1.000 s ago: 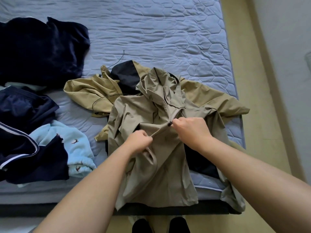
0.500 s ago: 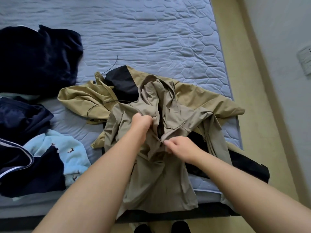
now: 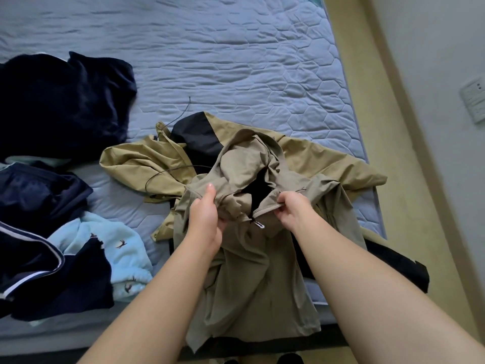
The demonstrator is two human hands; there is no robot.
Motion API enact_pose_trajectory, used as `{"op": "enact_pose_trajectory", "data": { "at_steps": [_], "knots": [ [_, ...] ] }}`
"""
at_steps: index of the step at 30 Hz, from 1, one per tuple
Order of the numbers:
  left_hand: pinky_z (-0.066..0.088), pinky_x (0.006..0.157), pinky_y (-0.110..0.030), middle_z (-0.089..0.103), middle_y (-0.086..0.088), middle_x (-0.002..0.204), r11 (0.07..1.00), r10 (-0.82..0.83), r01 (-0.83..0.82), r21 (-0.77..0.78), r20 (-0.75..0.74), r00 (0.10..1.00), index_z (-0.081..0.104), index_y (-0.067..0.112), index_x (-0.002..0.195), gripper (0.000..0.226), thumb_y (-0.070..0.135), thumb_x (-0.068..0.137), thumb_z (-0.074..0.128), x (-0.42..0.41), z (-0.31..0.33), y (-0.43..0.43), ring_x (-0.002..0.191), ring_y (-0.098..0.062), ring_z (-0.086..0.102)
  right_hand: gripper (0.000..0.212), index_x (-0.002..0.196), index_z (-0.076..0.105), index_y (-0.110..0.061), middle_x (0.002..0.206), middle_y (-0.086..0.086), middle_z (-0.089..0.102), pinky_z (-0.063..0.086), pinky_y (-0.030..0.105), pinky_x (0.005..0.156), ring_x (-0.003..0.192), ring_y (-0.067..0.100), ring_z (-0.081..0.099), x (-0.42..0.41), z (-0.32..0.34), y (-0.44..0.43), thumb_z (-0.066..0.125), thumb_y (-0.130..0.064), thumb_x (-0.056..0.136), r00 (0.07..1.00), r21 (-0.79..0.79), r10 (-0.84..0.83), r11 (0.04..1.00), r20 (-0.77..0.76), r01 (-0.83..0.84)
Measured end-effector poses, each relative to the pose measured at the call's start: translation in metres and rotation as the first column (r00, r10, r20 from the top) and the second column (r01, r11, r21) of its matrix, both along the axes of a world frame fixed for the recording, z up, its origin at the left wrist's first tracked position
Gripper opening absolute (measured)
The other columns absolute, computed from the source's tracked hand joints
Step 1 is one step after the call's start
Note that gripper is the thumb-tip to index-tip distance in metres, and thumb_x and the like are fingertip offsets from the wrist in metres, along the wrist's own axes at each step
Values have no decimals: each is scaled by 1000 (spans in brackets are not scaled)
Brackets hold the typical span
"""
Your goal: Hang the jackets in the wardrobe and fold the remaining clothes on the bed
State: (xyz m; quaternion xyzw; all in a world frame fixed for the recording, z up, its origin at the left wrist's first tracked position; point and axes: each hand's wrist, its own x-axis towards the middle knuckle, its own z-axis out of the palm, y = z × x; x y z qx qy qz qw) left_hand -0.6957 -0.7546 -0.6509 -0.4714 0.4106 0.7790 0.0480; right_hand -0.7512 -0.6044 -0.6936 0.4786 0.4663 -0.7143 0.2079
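Observation:
A grey-beige hooded jacket [image 3: 252,279] lies at the near edge of the bed, its body hanging over the edge. My left hand [image 3: 206,211] grips the left side of its collar. My right hand [image 3: 291,210] pinches the right collar edge, and the neck gapes open between them, with the zipper pull below. Under it lies a tan and black jacket [image 3: 147,164] with a black drawcord.
On the bed's [image 3: 236,61] left side lie a dark navy garment [image 3: 60,101], a navy striped jacket [image 3: 36,258] and a light blue piece with bird prints [image 3: 105,243]. A yellowish floor strip [image 3: 388,153] and a wall with a socket [image 3: 475,98] are to the right.
Both hands moved from the zipper up to the collar, took hold of each side and pulled the neck opening apart. The view shifted slightly.

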Motion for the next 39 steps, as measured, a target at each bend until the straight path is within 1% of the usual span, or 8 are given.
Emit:
{"op": "enact_pose_trajectory", "data": {
  "at_steps": [8,16,21,26,31,34,37,39],
  "knots": [
    [58,56,-27,72,-7,78,954,205,-184,237,-66,977,61,7,102,19,19,99,46,24,60,-27,65,-16,69,25,89,61,-5,84,11,65,52,32,79,77,23,62,20,87,0,37,-4,82,972,-335,-185,934,-146,128],
    [54,80,-31,66,-6,92,938,273,-204,281,-234,933,61,11,101,21,24,99,45,75,212,-44,83,-17,63,40,94,58,6,81,23,63,36,35,106,83,31,59,70,242,-15,40,-30,95,962,-494,-122,869,-244,-15],
    [56,75,-28,69,-6,92,916,338,-225,331,-341,877,65,9,99,28,26,98,43,141,302,-54,82,-16,66,38,77,65,-2,73,10,63,54,30,76,68,21,64,113,328,5,42,-25,96,929,-568,-157,820,-335,-66],
    [58,71,-32,72,-6,78,860,483,-328,390,-418,770,76,10,66,52,27,99,40,194,361,-34,70,-17,71,23,75,65,-1,70,8,68,57,26,68,64,18,68,148,376,9,45,-7,83,935,-658,-95,734,-342,-166],
    [59,58,-30,70,-9,76,756,655,-520,398,-459,600,62,10,86,35,26,101,35,246,393,-3,72,-19,68,29,61,66,0,67,10,65,58,28,66,60,20,66,155,410,8,40,0,73,906,-657,60,669,-419,-349],
    [53,76,-42,71,-15,77,704,706,-572,421,-497,504,66,2,84,45,27,101,33,277,401,18,76,-24,69,21,83,57,-1,80,13,62,49,37,91,81,24,61,161,429,7,44,0,66,865,-636,198,605,-462,-478],
    [39,99,-52,66,-18,106,625,766,-655,424,-495,410,62,-1,108,41,28,99,34,313,416,33,105,-31,61,12,74,56,-8,74,6,60,49,34,80,69,19,61,181,443,7,49,-5,65,815,-660,297,481,-497,-577],
    [44,88,-49,67,-14,86,554,794,-714,428,-529,299,68,5,81,43,27,99,35,342,424,39,84,-26,66,8,67,55,-15,73,1,54,48,29,76,67,15,57,202,455,3,49,-16,71,779,-663,342,409,-526,-627]
  ]
}}
